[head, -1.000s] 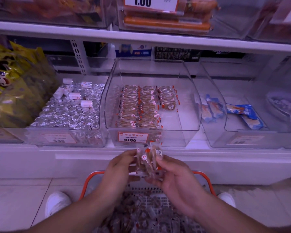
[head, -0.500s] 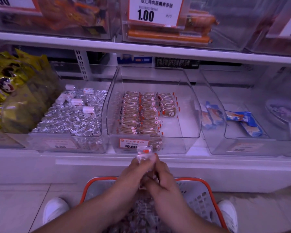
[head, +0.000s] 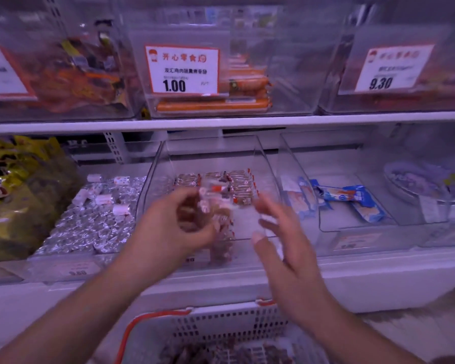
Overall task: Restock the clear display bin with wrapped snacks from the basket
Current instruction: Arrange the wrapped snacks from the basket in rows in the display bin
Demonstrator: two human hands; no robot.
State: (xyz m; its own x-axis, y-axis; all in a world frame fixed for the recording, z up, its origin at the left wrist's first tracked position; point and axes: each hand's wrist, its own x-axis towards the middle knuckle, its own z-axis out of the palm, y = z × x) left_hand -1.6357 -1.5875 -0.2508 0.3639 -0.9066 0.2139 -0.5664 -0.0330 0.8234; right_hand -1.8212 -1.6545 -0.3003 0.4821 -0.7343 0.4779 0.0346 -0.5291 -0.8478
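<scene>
Fingers of left hand (head: 174, 227) pinch wrapped snacks (head: 210, 206) over half-filled clear display bin (head: 267, 164); right hand (head: 281, 248) spread; basket (head: 221, 324) holds more.

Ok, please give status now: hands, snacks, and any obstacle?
Left hand grips wrapped snacks at the clear bin. Right hand open beside it, holding nothing. Motion blur; no obstacle seen. Basket below.
</scene>
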